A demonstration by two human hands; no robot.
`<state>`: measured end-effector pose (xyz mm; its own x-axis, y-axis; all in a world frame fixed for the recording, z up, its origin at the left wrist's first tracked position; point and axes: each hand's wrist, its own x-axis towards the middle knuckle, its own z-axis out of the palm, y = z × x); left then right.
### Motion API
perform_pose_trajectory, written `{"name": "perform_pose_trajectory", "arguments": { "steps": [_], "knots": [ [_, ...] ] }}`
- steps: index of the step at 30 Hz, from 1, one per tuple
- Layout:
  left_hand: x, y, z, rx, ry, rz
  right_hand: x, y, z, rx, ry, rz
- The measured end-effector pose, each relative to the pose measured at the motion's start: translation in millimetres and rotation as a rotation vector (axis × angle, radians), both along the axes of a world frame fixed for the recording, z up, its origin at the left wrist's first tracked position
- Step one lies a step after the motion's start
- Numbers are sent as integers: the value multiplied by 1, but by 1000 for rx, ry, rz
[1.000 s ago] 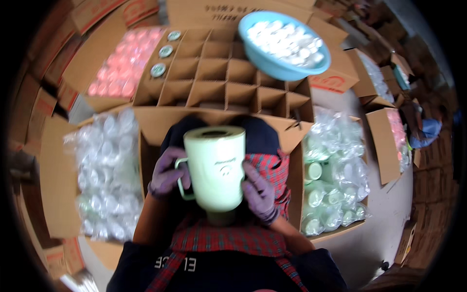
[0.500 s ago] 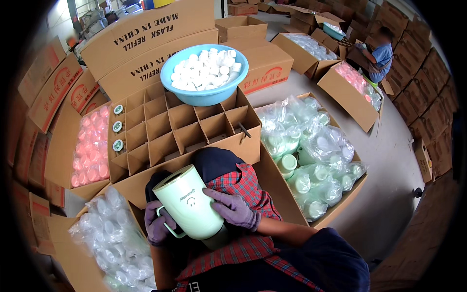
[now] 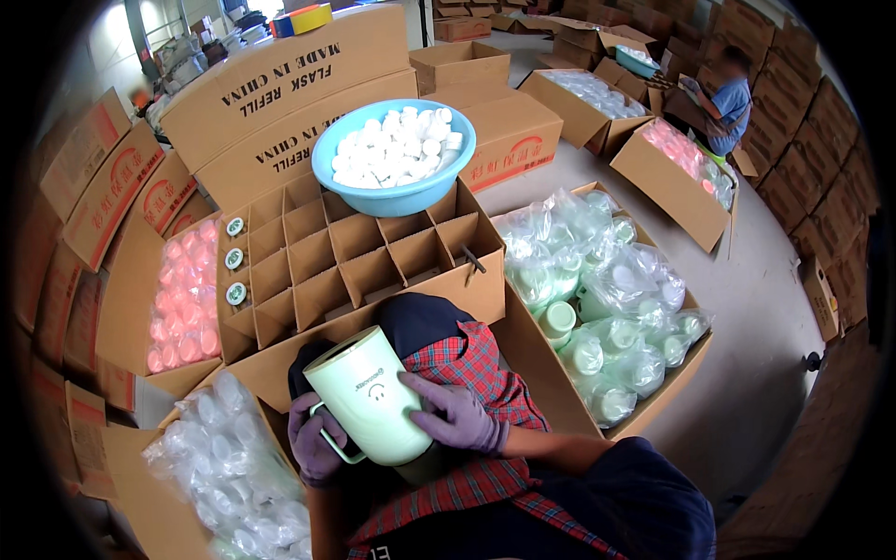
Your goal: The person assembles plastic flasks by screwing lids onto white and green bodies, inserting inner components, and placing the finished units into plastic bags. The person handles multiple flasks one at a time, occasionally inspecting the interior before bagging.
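A mint-green handled jug (image 3: 369, 397) with a smiley face on its side is tilted above my lap, its wide open rim up and to the left. My left hand (image 3: 315, 439), in a purple glove, closes around the handle side. Against the opposite wall, my right hand (image 3: 457, 413), gloved alike, presses its fingers and thumb to steady it. A dark piece (image 3: 423, 464) shows below the jug's lower end; I cannot tell what it is. In front of my knees stands a divided carton (image 3: 364, 261), with three round green-and-white lids (image 3: 235, 259) in its left cells.
A blue basin (image 3: 392, 201) of white caps rests on the divided carton. Boxes of bagged green jugs (image 3: 607, 317), pink pieces (image 3: 185, 299) and clear-wrapped pieces (image 3: 229, 457) stand around me. A metal rod (image 3: 474, 259) sticks up at the carton's edge. Another person (image 3: 730, 107) sits at far right.
The whole view has shifted slightly, with the cartons appearing a little lower and to the right. Both hands keep their hold on the jug, which stays at nearly the same tilt.
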<state>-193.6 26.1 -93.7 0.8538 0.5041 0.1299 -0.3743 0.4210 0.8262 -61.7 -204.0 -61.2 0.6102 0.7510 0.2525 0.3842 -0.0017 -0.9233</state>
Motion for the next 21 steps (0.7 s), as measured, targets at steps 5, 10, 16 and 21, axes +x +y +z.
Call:
{"name": "perform_pose_trajectory", "arguments": {
  "steps": [5,10,16,21],
  "knots": [
    [10,-80,59,317,54,215,-14,-1,17,165,-628,23],
    [38,-98,122,1304,36,-216,-16,-9,-15,207,-520,-275],
    [53,-128,120,1372,68,-299,-10,-17,-4,439,-18,-269],
    [64,-129,150,1306,-279,-147,21,-29,24,441,-578,-376]
  ]
}}
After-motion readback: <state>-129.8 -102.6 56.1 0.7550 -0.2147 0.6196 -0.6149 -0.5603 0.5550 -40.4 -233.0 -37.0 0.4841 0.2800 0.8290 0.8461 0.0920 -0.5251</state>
